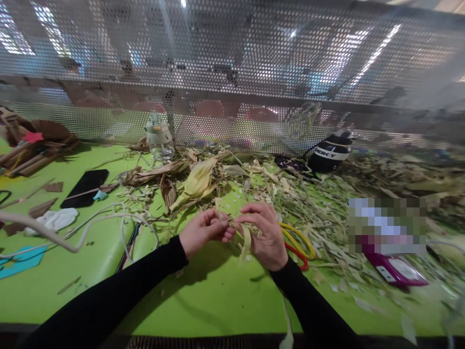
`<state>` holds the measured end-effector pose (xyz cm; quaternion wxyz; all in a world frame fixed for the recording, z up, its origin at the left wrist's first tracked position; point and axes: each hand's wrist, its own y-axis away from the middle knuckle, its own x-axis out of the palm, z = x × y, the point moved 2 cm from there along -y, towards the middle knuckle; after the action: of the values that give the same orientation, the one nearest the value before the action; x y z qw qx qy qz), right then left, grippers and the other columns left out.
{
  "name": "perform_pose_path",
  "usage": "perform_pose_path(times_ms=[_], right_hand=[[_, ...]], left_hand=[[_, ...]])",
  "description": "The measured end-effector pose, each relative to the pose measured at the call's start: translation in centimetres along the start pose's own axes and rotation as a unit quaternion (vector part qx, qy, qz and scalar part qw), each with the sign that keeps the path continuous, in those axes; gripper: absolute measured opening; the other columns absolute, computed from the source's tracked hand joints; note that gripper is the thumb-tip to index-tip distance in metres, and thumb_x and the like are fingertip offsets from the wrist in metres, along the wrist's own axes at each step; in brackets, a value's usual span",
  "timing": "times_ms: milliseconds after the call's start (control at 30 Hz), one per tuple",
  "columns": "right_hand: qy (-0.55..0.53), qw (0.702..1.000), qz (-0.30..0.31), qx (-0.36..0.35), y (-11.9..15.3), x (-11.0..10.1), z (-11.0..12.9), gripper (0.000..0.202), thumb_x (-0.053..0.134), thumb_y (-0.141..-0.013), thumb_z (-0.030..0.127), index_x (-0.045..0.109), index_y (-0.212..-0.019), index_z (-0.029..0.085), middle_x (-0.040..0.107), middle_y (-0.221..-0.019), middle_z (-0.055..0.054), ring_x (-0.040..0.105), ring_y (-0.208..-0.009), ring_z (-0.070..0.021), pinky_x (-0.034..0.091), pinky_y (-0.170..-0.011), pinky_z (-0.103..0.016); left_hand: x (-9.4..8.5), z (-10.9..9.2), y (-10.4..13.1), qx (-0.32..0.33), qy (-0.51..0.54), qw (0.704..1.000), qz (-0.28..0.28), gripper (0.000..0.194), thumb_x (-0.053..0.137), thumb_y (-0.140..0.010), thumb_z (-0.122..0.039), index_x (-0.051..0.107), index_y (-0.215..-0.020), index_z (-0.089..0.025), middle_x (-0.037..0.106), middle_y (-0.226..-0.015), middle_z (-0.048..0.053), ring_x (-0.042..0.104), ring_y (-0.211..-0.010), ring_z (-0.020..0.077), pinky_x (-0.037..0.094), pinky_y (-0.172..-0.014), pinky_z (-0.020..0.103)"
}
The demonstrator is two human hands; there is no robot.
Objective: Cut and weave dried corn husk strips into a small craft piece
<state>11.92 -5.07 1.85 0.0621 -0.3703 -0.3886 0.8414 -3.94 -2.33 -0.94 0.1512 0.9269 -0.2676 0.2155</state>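
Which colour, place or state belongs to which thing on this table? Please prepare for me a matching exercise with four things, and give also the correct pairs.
Things:
1. husk strip
2. phone
3. drinking bottle
4. crumpled tissue or cloth

Descriptions:
A. transparent body, standing upright near the perforated screen
B. white, lying beside a cable
C. pale yellow-green, between the left hand and the right hand
D. black, lying flat with a thin brownish strip across it

Right pairs: 1-C, 2-D, 3-A, 4-B
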Motion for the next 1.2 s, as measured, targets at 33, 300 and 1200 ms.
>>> perform_pose_path(times_ms=[33, 300, 1200], right_hand=[[-0.008, 1.0, 0.007, -0.003, 0.1, 0.0, 0.0, 0.004, 0.063, -0.079, 0.028, 0.065, -0.079, 0.024, 0.063, -0.085, -0.004, 0.056, -0.084, -0.022, 0.043, -0.076, -0.039], [-0.046, 0.997, 0.056, 0.037, 0.1, 1.0, -0.1, 0.006, 0.056, -0.085, 0.027, 0.058, -0.084, 0.022, 0.064, -0.083, -0.004, 0.059, -0.079, -0.0187, 0.047, -0.072, -0.034], [0.003, 0.999, 0.043, 0.03, 0.4, 1.1, 0.0, 0.009, 0.06, -0.084, 0.029, 0.063, -0.08, 0.022, 0.063, -0.072, -0.002, 0.054, -0.072, -0.0187, 0.042, -0.069, -0.033]], left_hand=[[-0.1, 0.0, 0.0, 0.005, 0.007, 1.0, -0.006, 0.041, 0.078, -0.062, -0.04, 0.054, -0.081, -0.012, 0.068, -0.071, 0.005, 0.063, -0.062, 0.011, 0.051, -0.066, 0.027], [-0.1, -0.5, 0.0, 0.014, 0.02, 0.999, -0.025, 0.043, 0.079, -0.06, -0.041, 0.055, -0.08, -0.012, 0.067, -0.07, 0.003, 0.062, -0.061, 0.0088, 0.051, -0.066, 0.023], [-0.3, 0.3, -0.3, 0.045, -0.079, 0.995, 0.04, 0.041, 0.076, -0.063, -0.043, 0.052, -0.075, -0.012, 0.064, -0.067, 0.002, 0.06, -0.06, 0.0096, 0.048, -0.063, 0.025]])
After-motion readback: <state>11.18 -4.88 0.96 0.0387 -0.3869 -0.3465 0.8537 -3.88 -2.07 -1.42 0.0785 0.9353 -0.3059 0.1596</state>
